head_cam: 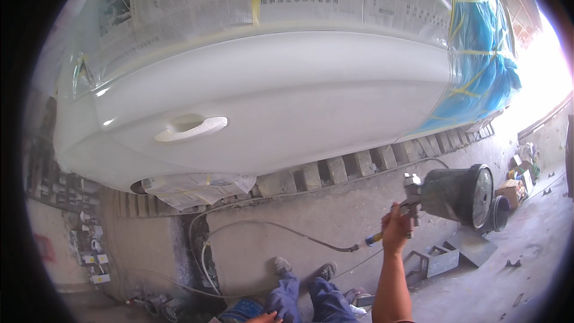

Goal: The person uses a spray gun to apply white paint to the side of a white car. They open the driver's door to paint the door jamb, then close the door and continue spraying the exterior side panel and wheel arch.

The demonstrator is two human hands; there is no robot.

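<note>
My right hand (397,229) is closed around the handle of a paint spray gun (413,199) with a large dark cup (457,195) on it. Near the gun's lower end lies the end fitting of an air hose (352,248); whether they are joined is not plain. My left hand (267,318) shows only partly at the bottom edge, near my trouser leg, and its grip is hidden. Before me stands a white car body panel (287,98) with a white door handle (193,129). Newspaper (309,0) and yellow tape mask the windows, and blue plastic film (480,72) covers the right end.
A slatted floor grate (314,176) runs beneath the car. The hose loops over the concrete near my feet. A metal frame (441,262), a dark bucket (500,213) and a cardboard box (511,190) stand right. A blue-lidded container (244,309) is at the bottom.
</note>
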